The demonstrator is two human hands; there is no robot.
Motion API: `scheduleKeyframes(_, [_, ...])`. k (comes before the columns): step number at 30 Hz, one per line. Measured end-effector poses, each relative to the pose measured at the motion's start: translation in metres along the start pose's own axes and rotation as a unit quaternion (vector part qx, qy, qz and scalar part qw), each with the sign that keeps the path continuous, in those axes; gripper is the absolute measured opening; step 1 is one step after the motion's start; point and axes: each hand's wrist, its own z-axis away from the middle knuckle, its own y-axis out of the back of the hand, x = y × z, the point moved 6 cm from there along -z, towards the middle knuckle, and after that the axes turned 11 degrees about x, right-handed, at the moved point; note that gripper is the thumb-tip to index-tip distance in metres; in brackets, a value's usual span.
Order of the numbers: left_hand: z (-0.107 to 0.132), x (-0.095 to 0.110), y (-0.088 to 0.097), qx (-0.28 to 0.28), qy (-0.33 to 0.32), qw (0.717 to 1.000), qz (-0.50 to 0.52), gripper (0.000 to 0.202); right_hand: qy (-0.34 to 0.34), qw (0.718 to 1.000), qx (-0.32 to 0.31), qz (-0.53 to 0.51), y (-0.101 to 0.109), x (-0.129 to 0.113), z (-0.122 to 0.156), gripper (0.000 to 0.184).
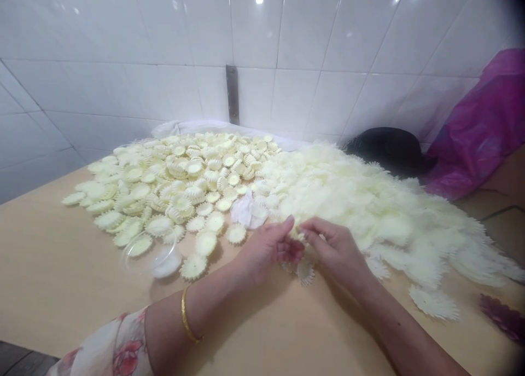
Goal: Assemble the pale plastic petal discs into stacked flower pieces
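Fingers (pixel 320 224) of the right hand (pixel 340 253) are pinching a small pale yellow piece (pixel 297 233), thumb against forefinger, while the left hand (pixel 264 247) is curling its fingers in beside it (can't tell whether that left thumb is pressing on anything). Using the crumpled white tissue (pixel 247 209) as a landmark, both hands are working in front of it and a bit to the right, with the piece sitting between them. Looks to me like the step in hand is handling one piece by its edge, and the next move is probably calling for a light, steady pinch so nothing is creasing. The piece is mostly hiding behind fingers; a petalled shape (pixel 305 271) is showing just below, but whether it's the same piece, I can't say. Thick, ridged rosettes (pixel 197 168) are lying left of the tissue, and thin, pale flower shapes (pixel 369 201) are spreading out to its right.
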Motion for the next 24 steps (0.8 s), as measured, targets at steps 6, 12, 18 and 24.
scheduleKeyframes(6, [0.002, 0.000, 0.001, 0.026, 0.001, 0.999, 0.018, 0.014, -0.007, 0.999, -0.004, 0.034, -0.001, 0.005, 0.000, 0.026])
scheduleKeyframes(12, [0.001, 0.002, 0.000, 0.012, -0.012, 0.999, 0.045, 0.012, -0.019, 0.999, 0.029, 0.034, 0.003, 0.006, -0.003, 0.022])
scheduleKeyframes(18, [-0.002, 0.002, 0.001, -0.011, -0.040, 0.999, 0.020, 0.012, -0.077, 0.995, 0.035, -0.054, 0.005, 0.011, -0.002, 0.020])
scheduleKeyframes(24, [0.000, 0.006, 0.006, 0.038, -0.068, 0.997, -0.018, 0.025, -0.066, 0.993, 0.090, -0.024, 0.011, 0.007, -0.002, 0.020])
